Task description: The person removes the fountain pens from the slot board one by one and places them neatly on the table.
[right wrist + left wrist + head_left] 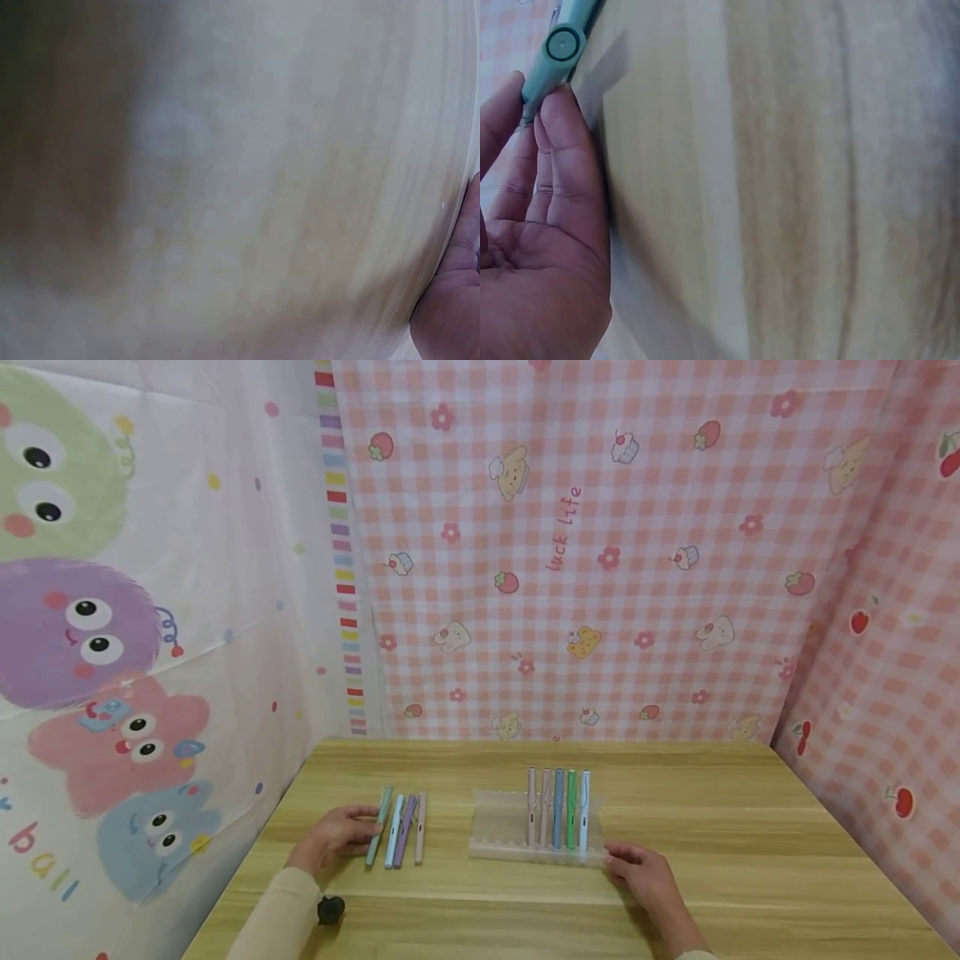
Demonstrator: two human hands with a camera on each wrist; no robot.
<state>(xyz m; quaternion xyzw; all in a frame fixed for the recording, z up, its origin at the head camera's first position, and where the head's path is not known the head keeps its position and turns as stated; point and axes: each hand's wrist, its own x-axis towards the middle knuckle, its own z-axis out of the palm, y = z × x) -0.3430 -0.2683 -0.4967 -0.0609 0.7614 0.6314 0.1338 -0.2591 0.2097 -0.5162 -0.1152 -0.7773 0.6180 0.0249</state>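
My left hand pinches a teal-green pen between thumb and fingers, at the left end of a loose row of pens. In the left wrist view the round end of this pen points at the camera. Beside it lie a light blue pen, a purple pen and a pinkish-beige pen. My right hand holds the front right corner of a clear plastic pen rack. Several pens stand side by side in its right part, among them a green pen.
A small black object is beside the left sleeve. The wood-grain table reaches back to a pink checked cloth. A cartoon-printed cloth hangs on the left.
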